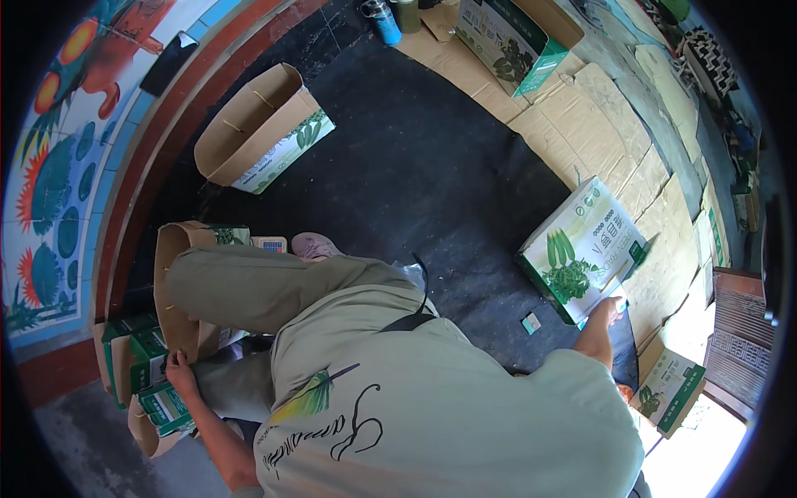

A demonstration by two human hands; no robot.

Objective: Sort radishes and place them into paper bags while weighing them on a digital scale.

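Observation:
My right hand (613, 309) is closed at the lower edge of a white-and-green printed carton (585, 253) lying on its side. A thin yellowish strand shows beside its fingers; the exact grip is partly hidden. Low on the left, my left hand (179, 365) pinches the lower edge of an open brown carton (172, 319), which stands against my bent leg. My knee covers part of that carton's opening.
Another open carton (266, 137) with yellow cord handles stands on the black sheet (398, 158). Green cartons (149, 361) crowd beside my left hand. Flattened cardboard (614, 116) bears a carton (510, 50). A small card (531, 324) and blue bottle (384, 25) lie around.

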